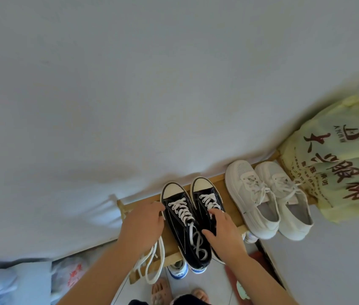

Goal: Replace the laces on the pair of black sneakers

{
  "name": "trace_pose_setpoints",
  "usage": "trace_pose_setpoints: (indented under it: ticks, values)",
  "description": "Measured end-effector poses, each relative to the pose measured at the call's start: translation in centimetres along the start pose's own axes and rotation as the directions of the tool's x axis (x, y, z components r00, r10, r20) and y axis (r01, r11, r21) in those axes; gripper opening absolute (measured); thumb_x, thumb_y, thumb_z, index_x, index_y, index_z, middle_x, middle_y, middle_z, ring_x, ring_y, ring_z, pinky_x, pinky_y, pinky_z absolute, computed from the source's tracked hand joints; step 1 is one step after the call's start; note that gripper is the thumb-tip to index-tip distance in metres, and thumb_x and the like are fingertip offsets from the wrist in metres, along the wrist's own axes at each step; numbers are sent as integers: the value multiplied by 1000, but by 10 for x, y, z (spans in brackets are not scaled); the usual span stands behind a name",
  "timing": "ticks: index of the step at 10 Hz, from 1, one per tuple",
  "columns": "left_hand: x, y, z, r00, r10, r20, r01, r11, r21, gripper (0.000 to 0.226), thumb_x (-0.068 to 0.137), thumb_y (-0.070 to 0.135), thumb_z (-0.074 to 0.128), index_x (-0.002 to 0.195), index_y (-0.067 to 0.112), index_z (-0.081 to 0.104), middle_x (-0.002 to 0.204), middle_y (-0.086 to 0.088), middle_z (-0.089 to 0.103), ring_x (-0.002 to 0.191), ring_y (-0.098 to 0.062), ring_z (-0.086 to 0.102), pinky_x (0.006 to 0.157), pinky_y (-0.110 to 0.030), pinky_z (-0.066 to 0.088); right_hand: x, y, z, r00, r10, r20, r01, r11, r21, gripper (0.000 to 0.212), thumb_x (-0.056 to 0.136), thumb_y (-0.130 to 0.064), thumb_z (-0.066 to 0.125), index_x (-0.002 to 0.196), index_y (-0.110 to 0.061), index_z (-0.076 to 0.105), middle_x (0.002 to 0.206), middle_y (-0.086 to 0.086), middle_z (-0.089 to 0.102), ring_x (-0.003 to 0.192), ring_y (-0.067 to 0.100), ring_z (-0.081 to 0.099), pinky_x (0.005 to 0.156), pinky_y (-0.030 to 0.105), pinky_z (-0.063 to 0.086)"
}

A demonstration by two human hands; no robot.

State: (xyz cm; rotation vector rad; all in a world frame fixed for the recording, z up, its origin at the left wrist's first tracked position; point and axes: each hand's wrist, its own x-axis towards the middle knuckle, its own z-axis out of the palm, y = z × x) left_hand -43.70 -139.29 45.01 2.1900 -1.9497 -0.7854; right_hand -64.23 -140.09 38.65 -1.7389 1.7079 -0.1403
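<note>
Head view: pair of black sneakers [192, 219] side by side on a wooden shoe rack [229, 194] against the wall, toes far, heels near, white laces still threaded. Left hand [141, 225] just left of the left sneaker, closed around loose white laces [152, 260] dangling off the rack's near edge. Right hand [224, 232] resting on the right sneaker's collar, fingers spread, not pinching anything. White sneakers [268, 199] further right, a yellow bag [336, 164] beyond. Likely light, soft canvas, flexing under pressure; laces limp and prone to slipping. Best held at the heel or stiff rubber sole, lace ends by the tips.
</note>
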Motion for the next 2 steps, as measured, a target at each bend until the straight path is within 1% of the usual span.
trace_pose_setpoints:
  ticks: [1, 2]
  values:
    - [-2, 6, 0, 1000, -11, -25, 10, 999, -34, 33, 96, 23, 41, 128, 27, 50, 127, 8, 53, 100, -7, 58, 81, -17, 42, -2, 2, -8, 1000, -13, -8, 13, 1000, -23, 49, 91, -24, 54, 136, -22, 35, 134, 0, 42, 114, 15, 50, 93, 25, 41]
    - [-6, 14, -4, 1000, -13, 8, 13, 1000, 0, 34, 96, 23, 42, 128, 28, 51, 129, 7, 52, 103, -8, 57, 84, -19, 44, -3, -1, -19, 998, -52, -29, 50, 998, -49, 44, 92, -25, 53, 134, -23, 38, 133, -3, 43, 111, 12, 51, 91, 23, 43]
